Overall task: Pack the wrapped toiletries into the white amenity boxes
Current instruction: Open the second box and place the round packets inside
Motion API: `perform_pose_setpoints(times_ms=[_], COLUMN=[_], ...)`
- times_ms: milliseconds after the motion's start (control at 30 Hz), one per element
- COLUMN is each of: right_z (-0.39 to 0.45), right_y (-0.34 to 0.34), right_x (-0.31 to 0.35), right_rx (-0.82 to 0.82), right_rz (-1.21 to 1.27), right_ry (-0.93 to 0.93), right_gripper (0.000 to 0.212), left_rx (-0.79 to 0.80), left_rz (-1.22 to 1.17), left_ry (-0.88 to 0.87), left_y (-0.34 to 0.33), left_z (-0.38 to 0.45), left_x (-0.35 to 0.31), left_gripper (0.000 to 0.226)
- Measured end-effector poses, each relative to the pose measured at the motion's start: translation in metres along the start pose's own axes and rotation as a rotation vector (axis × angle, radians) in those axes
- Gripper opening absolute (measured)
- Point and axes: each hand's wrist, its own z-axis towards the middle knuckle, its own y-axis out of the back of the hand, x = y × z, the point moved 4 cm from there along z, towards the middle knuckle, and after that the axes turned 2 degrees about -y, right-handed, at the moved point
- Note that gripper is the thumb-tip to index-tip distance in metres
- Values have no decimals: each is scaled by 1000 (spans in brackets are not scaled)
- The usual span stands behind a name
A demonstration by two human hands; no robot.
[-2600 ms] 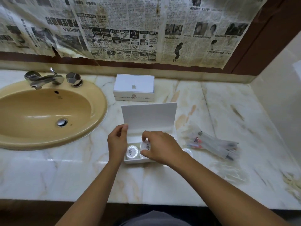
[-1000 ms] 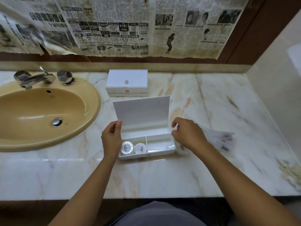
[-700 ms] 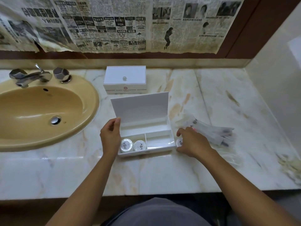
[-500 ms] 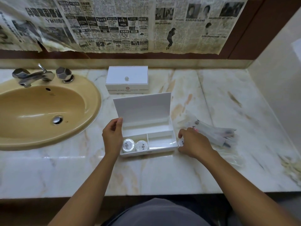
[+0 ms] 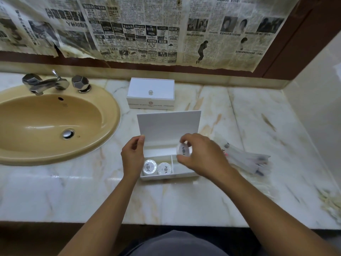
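A white amenity box [image 5: 160, 150] stands open on the marble counter, its lid [image 5: 168, 125] raised at the back. Two round wrapped soaps [image 5: 157, 168] lie side by side in its front left compartment. My left hand [image 5: 133, 157] holds the box's left end, thumb at the lid's corner. My right hand [image 5: 200, 156] pinches a third round wrapped soap [image 5: 183, 149] above the box's right half. A second white box [image 5: 151, 93], closed, sits behind near the wall.
A pile of clear-wrapped toiletries [image 5: 248, 160] lies to the right of the open box. A beige sink [image 5: 49, 122] with a chrome tap [image 5: 43, 84] fills the left. Newspaper covers the mirror above. A wall closes off the right side.
My right hand picked a round wrapped soap up from the counter at the box's right end and lifted it over the box. My left hand stayed on the box.
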Motion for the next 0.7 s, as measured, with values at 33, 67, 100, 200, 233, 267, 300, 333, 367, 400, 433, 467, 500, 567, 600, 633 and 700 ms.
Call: perform_pose_setpoints(times_ms=[33, 67, 100, 200, 233, 267, 300, 333, 367, 400, 433, 467, 500, 567, 600, 633, 700], right_z=[1, 3, 4, 11, 13, 14, 15, 16, 17, 18, 20, 22, 24, 26, 27, 27, 29], right_y=[-7, -14, -23, -47, -53, -58, -61, -65, -67, -69, -72, -74, -75, -80, -82, -84, -85], right_x=[11, 20, 28, 39, 41, 42, 43, 43, 43, 43, 43, 43, 43, 45, 47, 48, 49], right_rx=[17, 35, 53, 102, 121, 140, 156, 168, 174, 180, 188, 206, 230, 274, 293, 306, 318], right_rz=[-3, -13, -32, -136, -182, -234, -289, -341, -388, -431, -468, -502, -533, -585, -603, -617, -646], right_ry=[42, 79, 109, 165, 178, 189, 199, 206, 205, 198, 189, 180, 172, 176, 182, 188, 198], right_gripper=[40, 39, 37, 32, 31, 31, 30, 27, 24, 22, 21, 21, 21, 20, 21, 22, 23], left_rx=[1, 1, 1, -2, -4, -5, -8, -10, -12, -12, -12, -12, -12, -11, -11, -10, -12], left_rz=[1, -1, -5, -4, -2, 1, 3, 4, 3, 0, -3, -4, -4, -4, -5, -7, -12], left_ry=[-1, 1, 5, 12, 13, 15, 16, 17, 16, 15, 13, 12, 13, 19, 20, 19, 21], left_y=[0, 0, 0, 0, 0, 0, 0, 0, 1, 0, 1, 1, 1, 1, 1, 1, 1], left_z=[0, -1, 0, 0, 1, 1, 1, 0, 0, 0, 0, -1, -1, -1, -1, -1, -1], left_x=[-1, -1, -1, 0, 0, 0, 0, 0, 0, -1, -1, -1, -1, -1, -1, -1, -1], left_gripper=[12, 12, 13, 13, 13, 13, 14, 14, 14, 14, 14, 14, 13, 14, 14, 14, 14])
